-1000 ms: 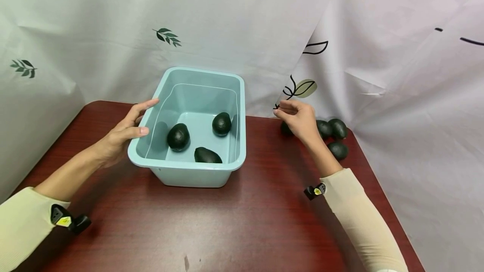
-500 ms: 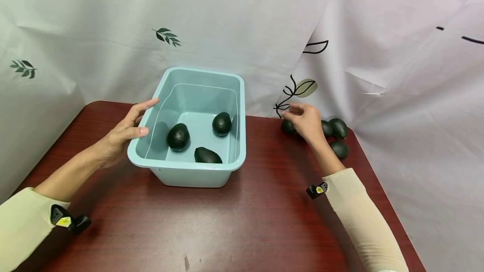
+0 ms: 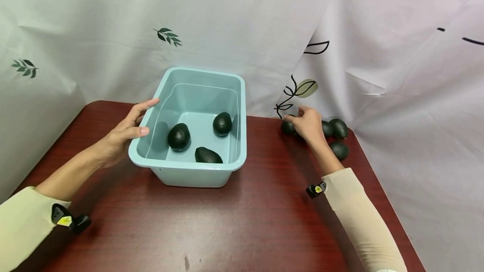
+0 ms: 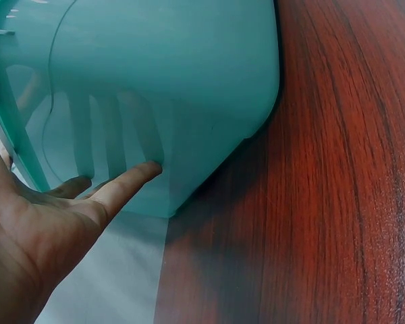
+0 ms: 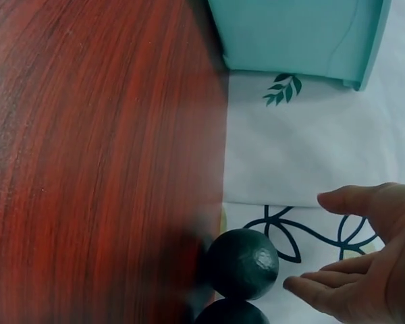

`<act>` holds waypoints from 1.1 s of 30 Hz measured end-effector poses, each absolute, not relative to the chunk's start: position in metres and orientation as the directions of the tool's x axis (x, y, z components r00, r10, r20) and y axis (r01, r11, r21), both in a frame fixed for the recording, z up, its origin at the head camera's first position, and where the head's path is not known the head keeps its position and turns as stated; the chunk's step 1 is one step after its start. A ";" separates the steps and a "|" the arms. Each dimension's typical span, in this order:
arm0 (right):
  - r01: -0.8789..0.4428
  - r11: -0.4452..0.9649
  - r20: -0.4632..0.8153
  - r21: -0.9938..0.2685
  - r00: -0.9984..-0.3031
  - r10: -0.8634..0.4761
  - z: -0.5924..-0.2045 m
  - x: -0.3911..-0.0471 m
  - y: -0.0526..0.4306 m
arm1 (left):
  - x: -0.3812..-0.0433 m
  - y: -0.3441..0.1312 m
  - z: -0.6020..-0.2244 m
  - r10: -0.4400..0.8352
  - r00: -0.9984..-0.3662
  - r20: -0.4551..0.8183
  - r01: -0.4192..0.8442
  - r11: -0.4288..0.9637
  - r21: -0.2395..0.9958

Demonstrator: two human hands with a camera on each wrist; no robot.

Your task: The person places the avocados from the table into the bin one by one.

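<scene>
My left hand [image 3: 122,137] rests at the left side of a light blue plastic tub [image 3: 190,175]. Its thumb and index fingertip lie at the rim, and in the left wrist view straight, spread fingers [image 4: 125,190] touch the outer wall. Three dark avocados lie inside: one on the left [image 3: 179,137], one on the right [image 3: 222,124], and one at the front [image 3: 208,155], partly hidden by the rim. My right hand [image 3: 309,125] hovers over an avocado [image 5: 243,264] at the table's back edge. In the right wrist view thumb and fingers stand apart, not touching it.
Several more avocados [image 3: 338,128] cluster at the back right corner of the dark red wooden table [image 3: 242,226], some partly behind my right hand. A white cloth [image 3: 242,20] with leaf prints hangs directly behind the table. Each sleeve carries a small black camera [image 3: 315,189].
My right hand has shifted slightly right and lower over the avocado at the back edge, uncovering more of it. The left hand and the tub have stayed put.
</scene>
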State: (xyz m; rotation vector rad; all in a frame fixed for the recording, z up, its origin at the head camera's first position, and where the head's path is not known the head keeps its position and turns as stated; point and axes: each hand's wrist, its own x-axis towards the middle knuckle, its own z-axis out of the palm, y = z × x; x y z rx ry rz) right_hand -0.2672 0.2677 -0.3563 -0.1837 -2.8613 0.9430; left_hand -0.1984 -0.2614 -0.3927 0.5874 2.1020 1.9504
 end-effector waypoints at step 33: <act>0.091 0.922 -0.029 -0.375 -0.996 0.086 -0.393 -0.296 0.266 | -0.199 -0.260 -0.393 0.420 -0.901 0.109 0.148 0.060 0.987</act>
